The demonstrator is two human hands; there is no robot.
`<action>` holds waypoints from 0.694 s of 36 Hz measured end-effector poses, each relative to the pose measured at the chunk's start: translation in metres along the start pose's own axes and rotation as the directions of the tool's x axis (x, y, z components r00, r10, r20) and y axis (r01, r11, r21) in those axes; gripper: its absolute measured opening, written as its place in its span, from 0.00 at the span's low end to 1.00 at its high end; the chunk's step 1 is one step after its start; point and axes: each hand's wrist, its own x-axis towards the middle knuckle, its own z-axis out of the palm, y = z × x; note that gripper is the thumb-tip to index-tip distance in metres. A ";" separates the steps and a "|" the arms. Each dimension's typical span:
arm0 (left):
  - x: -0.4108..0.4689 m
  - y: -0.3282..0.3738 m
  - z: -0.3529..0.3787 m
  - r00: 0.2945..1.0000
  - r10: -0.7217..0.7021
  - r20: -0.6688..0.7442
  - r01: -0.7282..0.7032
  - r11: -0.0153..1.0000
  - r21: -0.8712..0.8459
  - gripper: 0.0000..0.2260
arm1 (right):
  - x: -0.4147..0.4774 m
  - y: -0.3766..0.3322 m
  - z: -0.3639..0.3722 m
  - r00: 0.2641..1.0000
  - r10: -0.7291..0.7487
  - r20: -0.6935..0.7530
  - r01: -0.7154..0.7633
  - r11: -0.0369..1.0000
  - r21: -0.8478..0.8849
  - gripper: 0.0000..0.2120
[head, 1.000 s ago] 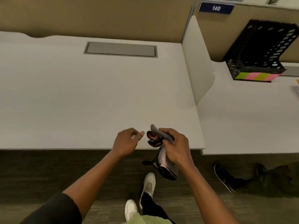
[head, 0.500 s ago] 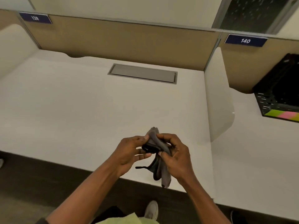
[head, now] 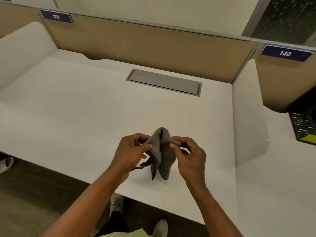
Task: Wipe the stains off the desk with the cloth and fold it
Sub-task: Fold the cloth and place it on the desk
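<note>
Grey fabric, bunched and hanging: the cloth (head: 163,151), held up over the near part of the white desk (head: 71,115), its lower tip close to the desktop, contact impossible to judge. Pinched on one side by the left hand (head: 131,151), thumb and fingers closed on the cloth's left fold, a thin dark strand trailing below that hand toward the wrist. Pinched on the other side by the right hand (head: 189,156), thumb and forefinger closed on the upper right edge, remaining fingers curled loosely. Top of the cloth peaked between the two grips. Farther back from the cloth, set flush in the desk, a grey rectangular cable cover (head: 164,82). Behind that, a tan partition panel (head: 145,43) with a dark blue label reading 139 (head: 56,16) far off to the cloth's left. To the cloth's right, a white divider (head: 246,117), and beyond it a second blue label reading 140 (head: 285,53) and a black perforated tray (head: 303,124) at the frame edge. Nearer than the cloth, below the desk edge, dark carpet and pale shoes (head: 116,204).
</note>
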 end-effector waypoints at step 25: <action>0.184 0.043 -0.290 0.939 0.337 0.069 -0.310 0.742 0.594 0.17 | 0.145 -0.069 0.217 0.973 -0.133 0.189 0.148 0.987 -0.068 0.12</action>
